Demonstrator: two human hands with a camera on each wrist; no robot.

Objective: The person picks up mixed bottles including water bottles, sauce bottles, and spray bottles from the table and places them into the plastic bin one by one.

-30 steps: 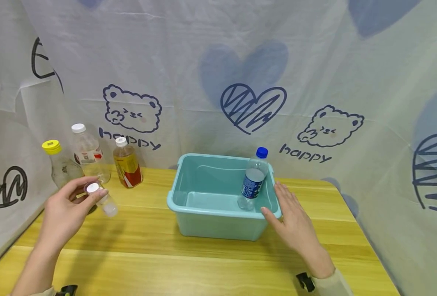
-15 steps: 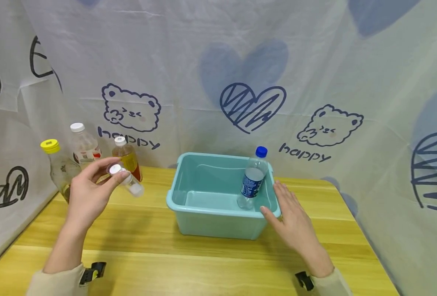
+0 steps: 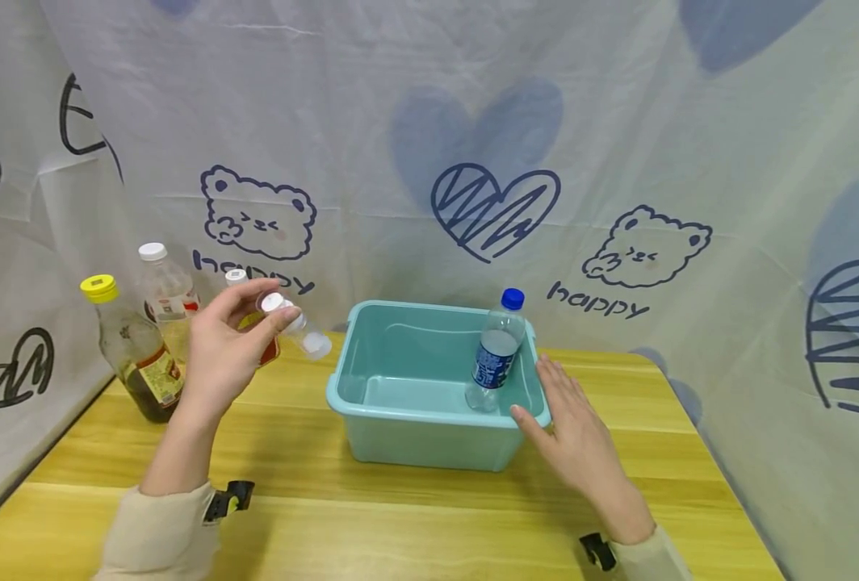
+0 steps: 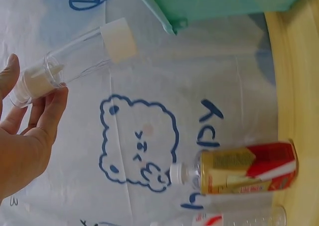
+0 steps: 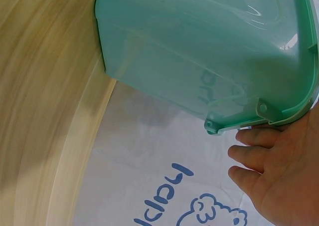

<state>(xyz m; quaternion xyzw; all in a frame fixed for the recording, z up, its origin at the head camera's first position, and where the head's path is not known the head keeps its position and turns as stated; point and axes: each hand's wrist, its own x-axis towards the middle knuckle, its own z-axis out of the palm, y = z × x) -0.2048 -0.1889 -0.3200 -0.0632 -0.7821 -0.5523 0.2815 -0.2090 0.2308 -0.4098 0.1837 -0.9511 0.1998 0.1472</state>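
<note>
My left hand (image 3: 229, 347) pinches a small clear bottle (image 3: 300, 328) by its capped end, up in the air left of the aqua tub (image 3: 429, 444). Up close in the left wrist view, the bottle (image 4: 79, 57) has a see-through cylindrical body, a white base and a white top inside a clear cap; it lies tilted. Inside the tub, a clear plastic bottle with a blue cap and blue label (image 3: 496, 360) leans at the right end. My right hand (image 3: 578, 436) rests at the tub's right rim, fingers extended, as the right wrist view also shows with the fingers (image 5: 251, 158) along the rim.
At the table's left stand a yellow-capped bottle of dark liquid (image 3: 155, 375), a clear white-capped bottle (image 3: 171, 303) and a yellow-and-red labelled drink bottle (image 4: 249, 167), partly hidden behind my left hand in the head view. A printed cloth (image 3: 379, 234) hangs behind the wooden table (image 3: 371, 516).
My left hand has carried the small clear bottle rightward and upward, from beside the standing bottles toward the tub. My right hand has stayed at the rim.
</note>
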